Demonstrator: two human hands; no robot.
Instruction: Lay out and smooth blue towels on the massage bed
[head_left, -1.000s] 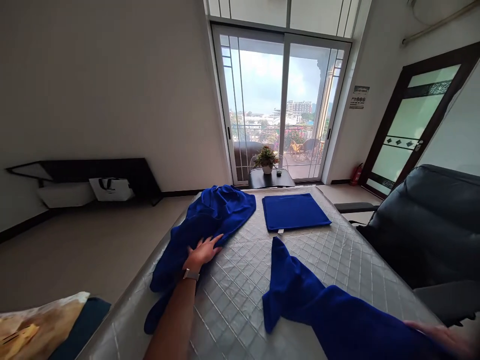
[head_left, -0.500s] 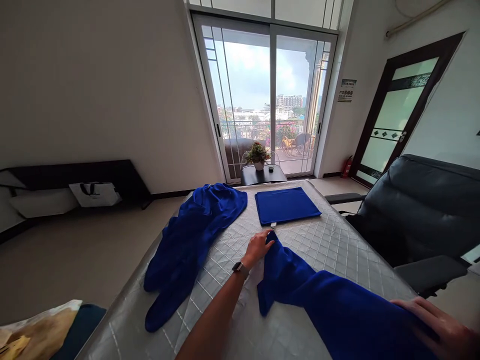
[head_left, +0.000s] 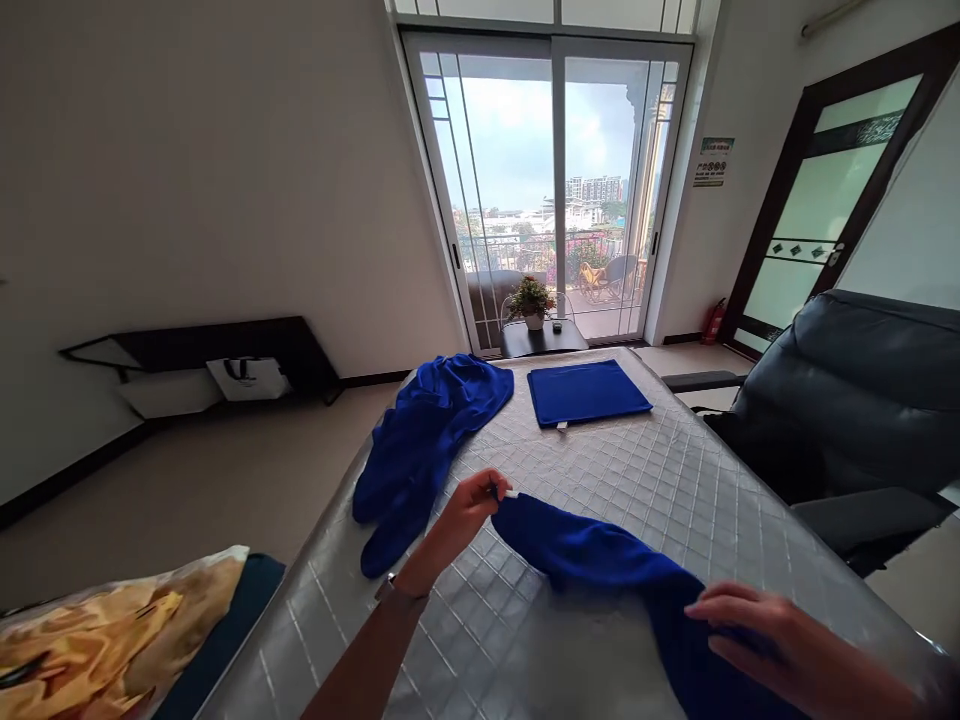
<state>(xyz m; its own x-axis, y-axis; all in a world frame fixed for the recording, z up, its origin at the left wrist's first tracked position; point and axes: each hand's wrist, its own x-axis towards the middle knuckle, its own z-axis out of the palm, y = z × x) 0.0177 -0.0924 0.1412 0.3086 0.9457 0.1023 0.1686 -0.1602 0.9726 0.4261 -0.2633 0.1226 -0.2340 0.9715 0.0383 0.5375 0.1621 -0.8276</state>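
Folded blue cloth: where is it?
The folded blue cloth lies at the far end of the quilted silver mat in the head view, right of the crumpled blue cloth.

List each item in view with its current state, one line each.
Held blue cloth: stretched between both hands
Left hand: pinching the cloth's corner
Right hand: fingers over the cloth, resting on it
Crumpled blue cloth: bunched, lying on the mat
Folded blue cloth: flat, squared, lying on the mat
Quilted silver mat: flat, under the cloths
Sliding glass door: shut
Fire extinguisher: upright beside the wall
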